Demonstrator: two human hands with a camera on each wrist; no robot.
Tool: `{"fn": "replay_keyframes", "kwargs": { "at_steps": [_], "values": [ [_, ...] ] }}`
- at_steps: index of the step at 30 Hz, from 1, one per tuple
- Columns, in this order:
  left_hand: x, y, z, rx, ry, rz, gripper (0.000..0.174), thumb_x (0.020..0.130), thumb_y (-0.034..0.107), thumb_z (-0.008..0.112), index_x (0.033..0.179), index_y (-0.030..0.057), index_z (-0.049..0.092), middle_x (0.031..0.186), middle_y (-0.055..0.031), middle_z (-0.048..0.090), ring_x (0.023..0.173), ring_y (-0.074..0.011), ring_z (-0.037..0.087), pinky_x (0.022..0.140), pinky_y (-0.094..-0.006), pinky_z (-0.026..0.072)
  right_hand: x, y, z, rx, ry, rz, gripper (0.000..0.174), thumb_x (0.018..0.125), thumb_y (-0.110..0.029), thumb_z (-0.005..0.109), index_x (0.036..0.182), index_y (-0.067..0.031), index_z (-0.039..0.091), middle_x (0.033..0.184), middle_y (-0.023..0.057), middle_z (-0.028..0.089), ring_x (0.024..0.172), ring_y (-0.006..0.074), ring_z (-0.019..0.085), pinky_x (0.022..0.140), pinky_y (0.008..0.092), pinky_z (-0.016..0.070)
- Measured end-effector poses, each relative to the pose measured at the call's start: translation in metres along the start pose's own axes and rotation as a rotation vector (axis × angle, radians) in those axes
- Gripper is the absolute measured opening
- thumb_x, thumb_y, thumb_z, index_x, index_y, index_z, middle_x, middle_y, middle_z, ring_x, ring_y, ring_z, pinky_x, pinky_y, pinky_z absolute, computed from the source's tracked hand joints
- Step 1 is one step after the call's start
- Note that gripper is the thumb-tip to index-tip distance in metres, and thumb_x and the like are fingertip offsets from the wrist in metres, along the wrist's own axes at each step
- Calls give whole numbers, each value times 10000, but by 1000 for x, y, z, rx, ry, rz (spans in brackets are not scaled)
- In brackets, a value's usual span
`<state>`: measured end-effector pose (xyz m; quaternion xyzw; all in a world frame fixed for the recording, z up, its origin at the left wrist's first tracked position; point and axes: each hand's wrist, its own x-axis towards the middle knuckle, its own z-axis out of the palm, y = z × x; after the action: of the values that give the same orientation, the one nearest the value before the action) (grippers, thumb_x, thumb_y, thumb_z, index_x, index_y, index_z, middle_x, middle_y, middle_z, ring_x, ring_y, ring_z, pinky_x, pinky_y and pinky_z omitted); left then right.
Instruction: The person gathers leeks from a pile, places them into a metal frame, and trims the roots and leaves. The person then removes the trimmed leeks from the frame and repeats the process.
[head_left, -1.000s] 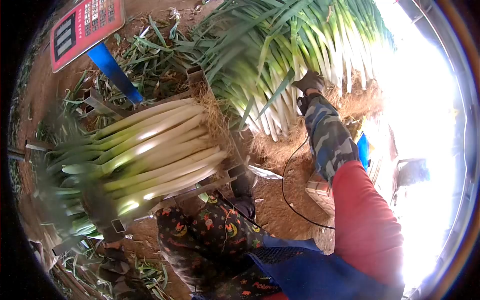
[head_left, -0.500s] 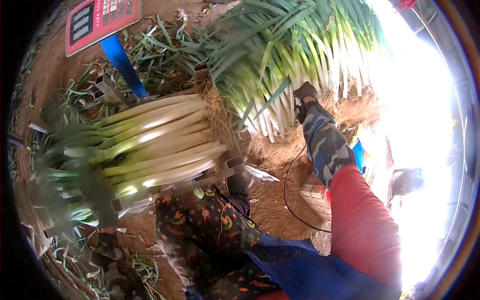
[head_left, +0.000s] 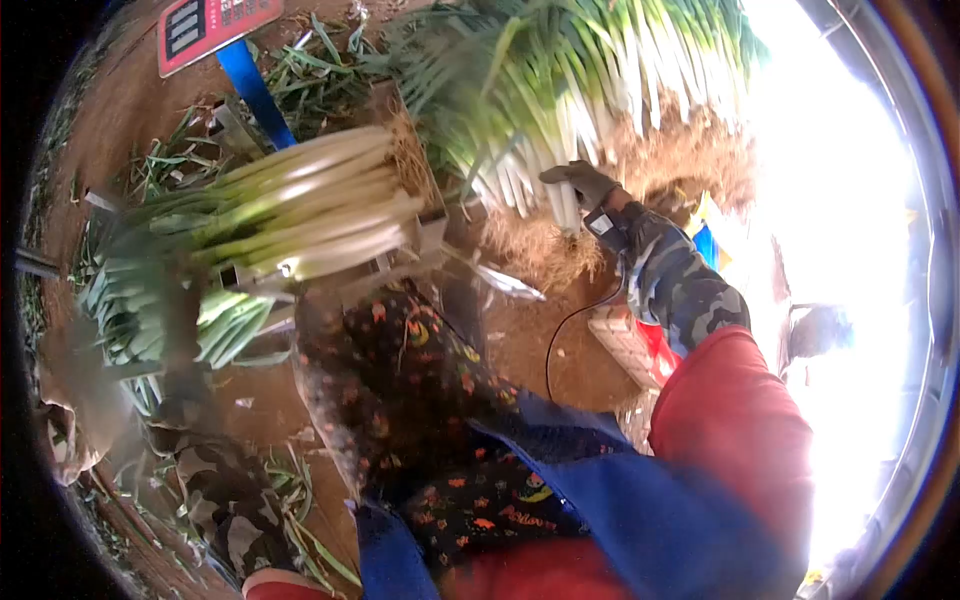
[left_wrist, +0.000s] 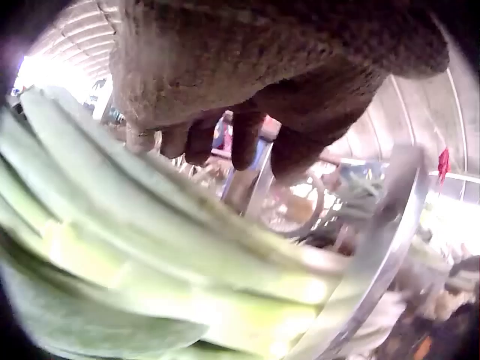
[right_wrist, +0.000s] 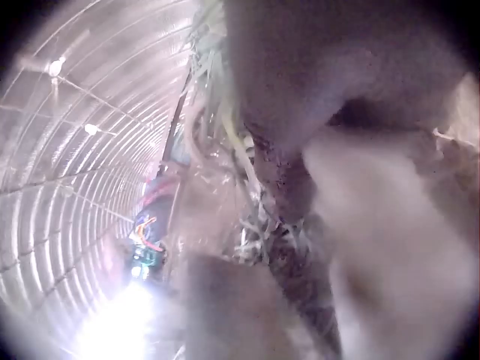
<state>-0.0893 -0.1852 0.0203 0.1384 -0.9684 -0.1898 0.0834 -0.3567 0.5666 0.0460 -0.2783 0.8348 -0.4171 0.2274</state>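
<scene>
The left hand (left_wrist: 262, 75) and the right hand (head_left: 580, 182) wear rough, fuzzy cloth gloves, dull and dirty. The leeks (head_left: 300, 205) are smooth and a bit shiny, with dry, hairy roots (head_left: 405, 160), and they lie in a shiny grey metal rack (left_wrist: 386, 240). The ground (head_left: 510, 345) is dusty brown dirt, and the right sleeve (head_left: 680, 290) is soft printed cloth.
</scene>
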Motion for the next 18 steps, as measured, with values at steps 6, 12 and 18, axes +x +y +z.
{"fn": "replay_keyframes", "kwargs": {
  "at_steps": [6, 12, 18],
  "values": [
    [-58, 217, -83, -447, 278, 83, 334, 973, 117, 471, 1286, 7, 504, 1238, -136, 574, 1070, -217, 596, 928, -335, 485, -86, -141, 83, 888, 172, 549, 445, 788, -321, 739, 1008, 32, 581, 771, 98, 599, 621, 210, 592, 597, 344, 531],
    [-145, 439, 22, -783, -468, 272, 270, 945, 174, 549, 1153, 1, 550, 1042, -109, 601, 887, -198, 611, 784, -328, 506, -111, -166, 146, 1243, 193, 426, 397, 839, -308, 697, 1019, 21, 568, 789, 88, 616, 615, 170, 597, 572, 285, 532],
    [-174, 461, 108, -1229, -865, -122, 259, 918, 231, 626, 1020, -5, 596, 845, -83, 628, 705, -179, 626, 641, -321, 526, -133, -115, 197, 681, 218, -6, 358, 909, -173, 584, 1207, 24, 555, 1084, 144, 637, 871, 195, 641, 744, 308, 559]
  ]
}}
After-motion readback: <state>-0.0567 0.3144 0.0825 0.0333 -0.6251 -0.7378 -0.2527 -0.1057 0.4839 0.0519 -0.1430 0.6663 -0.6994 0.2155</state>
